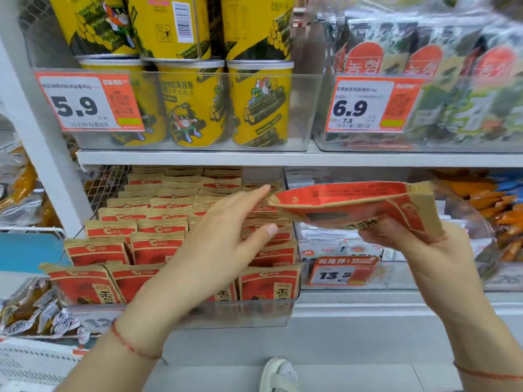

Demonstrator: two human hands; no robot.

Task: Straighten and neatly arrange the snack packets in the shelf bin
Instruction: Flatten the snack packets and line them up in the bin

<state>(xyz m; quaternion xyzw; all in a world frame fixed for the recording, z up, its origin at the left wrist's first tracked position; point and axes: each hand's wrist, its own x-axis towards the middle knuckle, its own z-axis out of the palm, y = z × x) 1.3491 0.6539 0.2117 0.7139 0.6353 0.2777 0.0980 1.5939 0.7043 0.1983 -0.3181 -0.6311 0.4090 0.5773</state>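
While rows of red-and-tan snack packets [158, 244] stand upright in the clear shelf bin [240, 315], the left hand [218, 250] reaches over them with straight fingers, and the right hand [424, 244] grips one packet [353, 202] held flat beside the bin. Six yellow canisters [192, 106] sit above in two tiers.

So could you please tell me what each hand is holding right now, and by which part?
The right hand holds one red snack packet from below, near its right end. The left hand holds nothing; its straight fingers reach into the packets in the bin.
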